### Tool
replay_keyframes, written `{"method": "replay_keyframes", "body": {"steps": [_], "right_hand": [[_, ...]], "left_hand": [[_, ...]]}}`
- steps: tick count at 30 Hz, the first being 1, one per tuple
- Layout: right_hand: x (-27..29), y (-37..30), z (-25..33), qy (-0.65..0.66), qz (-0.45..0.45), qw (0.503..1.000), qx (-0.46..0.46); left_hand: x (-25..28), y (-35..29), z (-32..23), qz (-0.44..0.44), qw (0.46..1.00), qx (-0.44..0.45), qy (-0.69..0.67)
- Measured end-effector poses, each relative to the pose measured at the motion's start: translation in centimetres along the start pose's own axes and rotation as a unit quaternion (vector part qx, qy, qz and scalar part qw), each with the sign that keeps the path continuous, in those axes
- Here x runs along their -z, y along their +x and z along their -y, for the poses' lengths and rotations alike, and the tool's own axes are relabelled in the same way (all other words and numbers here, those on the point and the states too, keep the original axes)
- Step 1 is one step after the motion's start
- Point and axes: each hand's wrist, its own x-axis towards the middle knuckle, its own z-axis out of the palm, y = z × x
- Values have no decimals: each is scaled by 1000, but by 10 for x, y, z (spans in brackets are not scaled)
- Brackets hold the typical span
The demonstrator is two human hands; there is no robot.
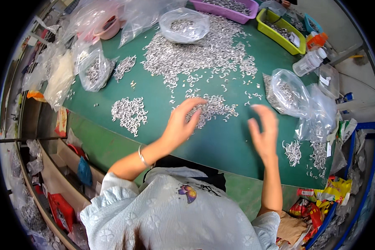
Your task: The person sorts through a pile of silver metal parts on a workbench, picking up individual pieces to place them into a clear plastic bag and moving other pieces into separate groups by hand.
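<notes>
Across the green tabletop (221,146), smooth and dull, spreads a large heap (171,56) of small silvery-grey crescents with a metal-like shine. Just on the near side of that heap lies a smaller crescent pile (218,109), loose and tangled. The left hand (180,121) arches over its left part, thumb and forefinger spread apart; its other fingers are partly hidden. A smooth, shiny bangle (143,156) rings that wrist. The right hand (264,132), slightly blurred, hangs to the near right of the heap, thumb and fingers parted in a loose curve. A separate crescent cluster (129,114) lies to the heap's near left.

On the heap's far part sits a clear, crinkled plastic bag (183,36) with its mouth rolled wide, holding more crescents. Right of the heap stands a thin, glossy polythene bag (296,93), also part filled. At the heap's far edge is a purple plastic basin (233,16); to its far right, a yellow-green plastic basket (281,40) containing grey pieces and a white slip.

Further right of the heap, a white-capped translucent bottle (309,62) leans, its label print too small to make out. Nearest the viewer, the pale quilted-looking top (166,212) bears a butterfly motif beside dark lettering.
</notes>
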Motion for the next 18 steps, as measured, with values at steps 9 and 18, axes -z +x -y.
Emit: {"method": "replay_keyframes", "body": {"steps": [9, 18], "right_hand": [[-101, 6, 43, -28, 212, 973, 90], [-71, -34, 38, -47, 155, 987, 5]], "left_hand": [[-17, -79, 59, 21, 930, -1, 367], [2, -38, 77, 69, 936, -73, 338]]}}
